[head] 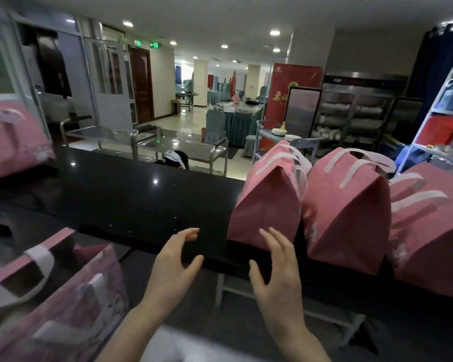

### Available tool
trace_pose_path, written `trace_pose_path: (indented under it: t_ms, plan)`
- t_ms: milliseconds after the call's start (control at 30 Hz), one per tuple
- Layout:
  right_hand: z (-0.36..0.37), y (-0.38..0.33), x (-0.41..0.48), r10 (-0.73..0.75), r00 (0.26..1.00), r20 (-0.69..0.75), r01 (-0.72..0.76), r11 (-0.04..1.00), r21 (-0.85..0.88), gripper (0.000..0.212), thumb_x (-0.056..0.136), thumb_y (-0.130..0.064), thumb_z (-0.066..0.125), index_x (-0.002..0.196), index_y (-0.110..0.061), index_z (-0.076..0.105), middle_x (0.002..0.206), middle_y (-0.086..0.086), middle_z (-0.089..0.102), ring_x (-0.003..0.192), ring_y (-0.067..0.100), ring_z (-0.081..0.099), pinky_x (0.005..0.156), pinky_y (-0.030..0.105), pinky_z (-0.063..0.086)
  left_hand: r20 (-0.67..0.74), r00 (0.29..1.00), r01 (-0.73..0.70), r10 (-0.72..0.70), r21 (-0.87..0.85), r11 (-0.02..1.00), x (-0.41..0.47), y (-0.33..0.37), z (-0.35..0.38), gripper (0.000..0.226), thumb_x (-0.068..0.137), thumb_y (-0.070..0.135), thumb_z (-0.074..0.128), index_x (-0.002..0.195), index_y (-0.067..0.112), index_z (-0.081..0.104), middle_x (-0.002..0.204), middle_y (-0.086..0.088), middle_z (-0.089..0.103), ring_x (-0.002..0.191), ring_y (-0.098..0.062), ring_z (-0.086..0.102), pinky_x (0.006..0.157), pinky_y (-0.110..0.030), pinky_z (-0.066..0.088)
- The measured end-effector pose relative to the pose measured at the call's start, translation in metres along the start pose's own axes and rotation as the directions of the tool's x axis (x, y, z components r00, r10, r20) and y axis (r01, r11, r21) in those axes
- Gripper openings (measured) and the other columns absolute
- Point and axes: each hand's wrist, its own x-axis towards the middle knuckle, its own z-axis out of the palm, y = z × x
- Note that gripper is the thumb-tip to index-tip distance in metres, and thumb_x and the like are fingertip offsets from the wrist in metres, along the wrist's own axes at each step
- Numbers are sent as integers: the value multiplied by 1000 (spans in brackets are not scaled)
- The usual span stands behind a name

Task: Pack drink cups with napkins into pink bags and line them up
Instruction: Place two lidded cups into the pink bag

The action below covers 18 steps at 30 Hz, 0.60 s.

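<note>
End bag [267,205] stands at the left of a pink row on the black counter [141,199], pressed against the middle bag [348,218], with the third bag [429,231] just beside that one on the right. All three stand upright with their tops folded shut and white handles up, and the row runs left to right along the counter's near edge.

The right hand [275,278] is the nearer one. It is released, fingers spread and holding nothing, and its fingertips lie in front of the end bag's lower front face. I cannot tell whether they touch it. The left hand [175,259] is also released and holds nothing. It hangs over the counter edge just left of the end bag, apart from it.

So the end bag lies ahead and slightly right of both hands, with bare counter to its left where the row could grow.

An open bag [76,296] sits at lower left, mouth up and well apart from the row, nearer the left hand. It looks like the next one to pack. A far bag [11,137] lies at the left edge, blurred.
</note>
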Motion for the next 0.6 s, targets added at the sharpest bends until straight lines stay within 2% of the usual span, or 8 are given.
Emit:
trace_pose_path:
  t_ms: [33,100,167,233,300,400,467,600]
  plan:
    - [7,-9,-1,-45,994,95,43,999,27,59,82,-6,70,135,-23,50,140,-5,42,133,7,40,112,19,28,-23,1000,9,-8,56,998,-13,-3,-15,58,81,16,74,123,46,49,120,26,55,116,10,49,92,-5,39]
    - [27,-25,-2,-106,942,319,85,993,78,54,84,-9,69,132,-26,53,142,-10,41,132,2,38,110,14,27,-89,996,35,-18,198,980,-38,-8,-46,57,78,16,76,121,45,51,118,25,56,113,6,51,96,-16,41]
    - [51,-41,-2,-179,850,494,142,983,112,50,86,-12,65,132,-28,53,142,-14,39,132,0,37,106,11,29,-174,985,77,-13,369,926,-59,-15,-80,52,73,15,78,118,34,59,118,14,61,110,-8,57,96,-32,47]
    - [79,-59,0,-271,761,589,228,962,149,49,86,-14,63,132,-28,52,142,-13,39,131,3,38,104,16,36,-235,971,153,-29,529,835,-77,-21,-113,48,72,19,78,117,27,63,114,6,64,105,-21,60,91,-41,47]
    - [104,-80,3,-348,674,651,303,935,186,50,86,-18,63,133,-29,50,142,-12,39,130,5,39,101,23,41,-279,955,268,-106,645,715,-94,-27,-142,47,75,31,72,121,27,61,113,3,63,104,-25,59,92,-43,42]
    - [136,-115,9,-444,568,693,392,886,247,50,87,-25,64,134,-30,48,140,-13,40,128,6,38,99,23,43,-259,920,385,-295,742,549,-113,-37,-173,55,86,45,57,137,34,43,133,9,50,124,-18,45,106,-38,29]
    - [155,-135,12,-512,497,700,478,835,272,52,87,-22,64,136,-29,48,141,-11,42,128,8,39,101,24,41,-201,915,372,-350,756,538,-123,-44,-185,47,90,41,52,135,34,42,134,12,47,126,-15,43,106,-34,30]
    - [185,-165,16,-614,312,725,695,668,267,55,86,-7,58,138,-20,47,140,-1,44,128,19,41,104,30,37,-115,947,290,-300,705,646,-146,-50,-201,30,89,20,52,118,27,54,117,7,57,111,-17,50,90,-30,41]
